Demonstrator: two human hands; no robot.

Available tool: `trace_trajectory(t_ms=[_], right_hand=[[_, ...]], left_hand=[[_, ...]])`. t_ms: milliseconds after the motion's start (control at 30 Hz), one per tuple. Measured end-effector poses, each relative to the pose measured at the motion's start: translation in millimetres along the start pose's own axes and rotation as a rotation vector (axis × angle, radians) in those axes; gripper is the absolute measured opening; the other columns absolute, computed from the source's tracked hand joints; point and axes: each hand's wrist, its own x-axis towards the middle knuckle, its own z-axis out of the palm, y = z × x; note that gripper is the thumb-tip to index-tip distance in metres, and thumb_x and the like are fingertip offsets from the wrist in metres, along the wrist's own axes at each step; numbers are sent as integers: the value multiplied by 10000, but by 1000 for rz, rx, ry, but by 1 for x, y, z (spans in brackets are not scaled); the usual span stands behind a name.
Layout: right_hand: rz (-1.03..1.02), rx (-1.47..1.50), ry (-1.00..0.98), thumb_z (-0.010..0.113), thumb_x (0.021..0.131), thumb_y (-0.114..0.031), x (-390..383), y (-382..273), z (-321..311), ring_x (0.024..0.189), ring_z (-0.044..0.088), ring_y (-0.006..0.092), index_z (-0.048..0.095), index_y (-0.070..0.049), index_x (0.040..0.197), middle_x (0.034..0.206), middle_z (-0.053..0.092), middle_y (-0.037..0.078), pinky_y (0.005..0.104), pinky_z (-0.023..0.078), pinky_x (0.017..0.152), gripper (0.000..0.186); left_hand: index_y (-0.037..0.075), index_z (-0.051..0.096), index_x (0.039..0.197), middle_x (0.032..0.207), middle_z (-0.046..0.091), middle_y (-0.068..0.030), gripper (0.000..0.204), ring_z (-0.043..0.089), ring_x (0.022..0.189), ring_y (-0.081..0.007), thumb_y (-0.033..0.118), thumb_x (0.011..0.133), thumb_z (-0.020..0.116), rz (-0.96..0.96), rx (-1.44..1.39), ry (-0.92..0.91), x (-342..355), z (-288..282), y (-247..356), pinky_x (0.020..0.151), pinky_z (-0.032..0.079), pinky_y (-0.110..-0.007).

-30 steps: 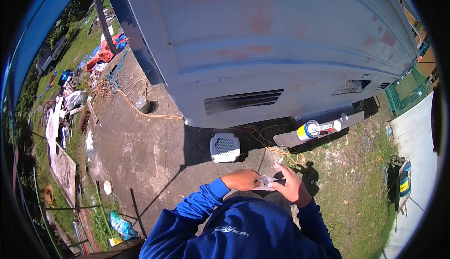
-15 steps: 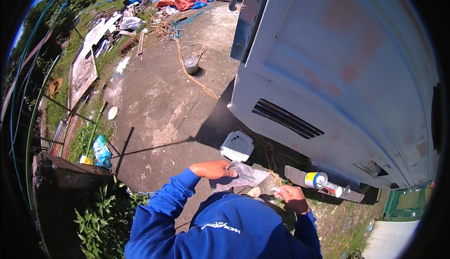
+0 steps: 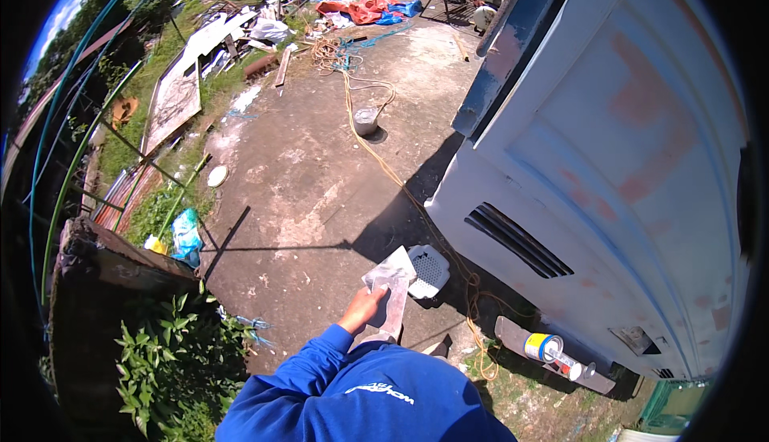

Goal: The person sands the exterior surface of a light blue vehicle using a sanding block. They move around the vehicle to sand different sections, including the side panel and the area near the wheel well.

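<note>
Whitish sheeting was pinched in the fingers of the left hand, just left of the perforated stool; the right hand's fingers could not be seen. Right of the stool, a yellow-banded can stood on a board.

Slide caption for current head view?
Blue-sleeved left hand grips a thin greyish sheet near a white perforated plastic stool, beside a large white panelled body with reddish patches.

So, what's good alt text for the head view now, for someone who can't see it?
A person's bare left hand holds a thin, pale, flat sheet near a white perforated plastic stool on grey-brown concrete. A large pale-grey panelled body with reddish patches fills the right.
</note>
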Motion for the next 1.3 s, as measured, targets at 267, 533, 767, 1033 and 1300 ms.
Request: trace_trajectory(t_ms=[267,533,767,1033,1300], right_hand=[[-137,12,-31,603,908,-286,13,-77,33,1226,525,288,448,12,1360,1351,511,198,406,447,1003,564],[-217,-227,-147,572,927,-312,9,-105,30,1185,548,282,484,-6,1307,1295,540,188,412,455,983,496],[-217,-181,-132,544,944,-334,-2,-100,31,1150,568,277,516,-22,1260,1245,566,180,417,462,967,446],[-225,-170,-112,513,963,-360,18,-126,64,1110,591,271,552,-39,1207,1188,596,171,423,470,948,405],[-259,-47,-88,481,982,-386,5,-33,83,1070,614,265,588,-57,1153,1132,625,162,428,478,929,386]], left_hand=[[-61,662,967,897,680,-283,409,678,876,-417,342,948,598,524,919,73,26,-87,186,753,519,-462],[24,678,1157,983,718,-173,339,689,882,-333,266,932,605,1334,1685,-922,-245,25,371,768,538,-434],[16,677,1151,939,714,-146,326,685,847,-283,260,949,602,1582,1722,-1070,-264,109,352,751,542,-395],[7,677,1144,889,710,-116,313,680,807,-227,253,968,598,1681,1857,-1141,-285,167,346,731,548,-350],[33,596,1264,1086,628,-147,367,596,1004,-233,279,993,566,1261,1652,-1525,-205,179,283,871,478,-336]])
